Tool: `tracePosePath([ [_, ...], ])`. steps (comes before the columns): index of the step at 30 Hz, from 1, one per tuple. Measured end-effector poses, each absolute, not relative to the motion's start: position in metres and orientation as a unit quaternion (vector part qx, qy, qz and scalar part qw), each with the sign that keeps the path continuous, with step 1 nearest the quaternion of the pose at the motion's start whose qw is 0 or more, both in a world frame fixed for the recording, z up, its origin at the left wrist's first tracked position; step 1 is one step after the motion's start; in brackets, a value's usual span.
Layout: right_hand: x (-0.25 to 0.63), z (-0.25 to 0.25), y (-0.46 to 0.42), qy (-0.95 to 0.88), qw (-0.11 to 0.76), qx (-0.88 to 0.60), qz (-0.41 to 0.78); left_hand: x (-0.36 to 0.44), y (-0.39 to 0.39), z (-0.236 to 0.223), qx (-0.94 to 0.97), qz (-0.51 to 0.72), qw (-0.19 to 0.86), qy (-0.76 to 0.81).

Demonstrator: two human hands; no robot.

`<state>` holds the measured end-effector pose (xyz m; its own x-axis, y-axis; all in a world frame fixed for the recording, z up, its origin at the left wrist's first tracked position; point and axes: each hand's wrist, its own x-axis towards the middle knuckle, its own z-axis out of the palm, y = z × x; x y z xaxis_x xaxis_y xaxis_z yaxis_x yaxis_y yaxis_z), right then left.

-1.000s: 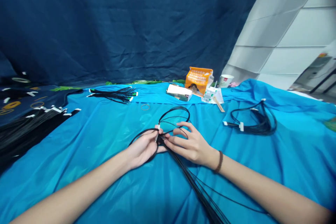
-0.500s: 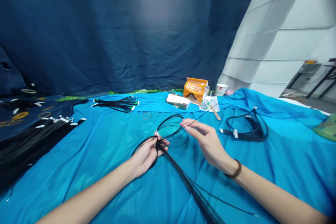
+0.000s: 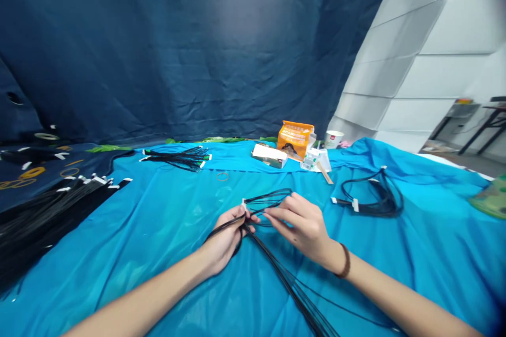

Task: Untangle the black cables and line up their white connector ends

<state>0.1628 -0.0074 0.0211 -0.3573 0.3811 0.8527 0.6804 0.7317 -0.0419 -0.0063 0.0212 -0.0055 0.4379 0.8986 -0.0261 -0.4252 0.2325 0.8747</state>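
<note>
A bundle of thin black cables (image 3: 282,274) is gripped by my left hand (image 3: 225,237), its fingers wrapped around the wires. A white connector (image 3: 244,202) pokes up beside my thumb. Looped wires (image 3: 269,196) stretch from there toward my right hand (image 3: 302,229), whose fingers are pinched on the loop's right part. The bundle's long tails run down over the cloth to the bottom edge. One loose wire with a pale tip passes under my right forearm.
Coiled black cables (image 3: 381,202) lie on the right, a small bundle (image 3: 177,158) at the back left. A large cable pile (image 3: 51,216) fills the left. Behind stand an orange bag (image 3: 295,138), a box (image 3: 269,155) and a paper cup (image 3: 333,139). A rubber band (image 3: 222,176) lies mid-cloth.
My right hand left the bundle, drew a wire out to the upper right, then came back to grip the loop. The loop is now flatter. My left hand has kept its hold.
</note>
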Motion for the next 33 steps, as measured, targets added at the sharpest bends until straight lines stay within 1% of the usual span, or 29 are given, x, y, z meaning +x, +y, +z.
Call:
tracePosePath([
  [8, 0.1616, 0.017, -0.003, -0.802, 0.454, -0.345, -0.178, -0.0059, 0.0209, -0.0082, 0.458, 0.444, 0.713, 0.291],
  [22, 0.1582, 0.0183, -0.0052, -0.788, 0.471, -0.359, -0.17, -0.0044, 0.0199, -0.0026, 0.467, 0.442, 0.692, 0.327],
  [33, 0.1554, 0.0142, -0.0057, -0.792, 0.461, -0.369, -0.157, -0.0044, 0.0202, -0.0045, 0.474, 0.452, 0.679, 0.331],
])
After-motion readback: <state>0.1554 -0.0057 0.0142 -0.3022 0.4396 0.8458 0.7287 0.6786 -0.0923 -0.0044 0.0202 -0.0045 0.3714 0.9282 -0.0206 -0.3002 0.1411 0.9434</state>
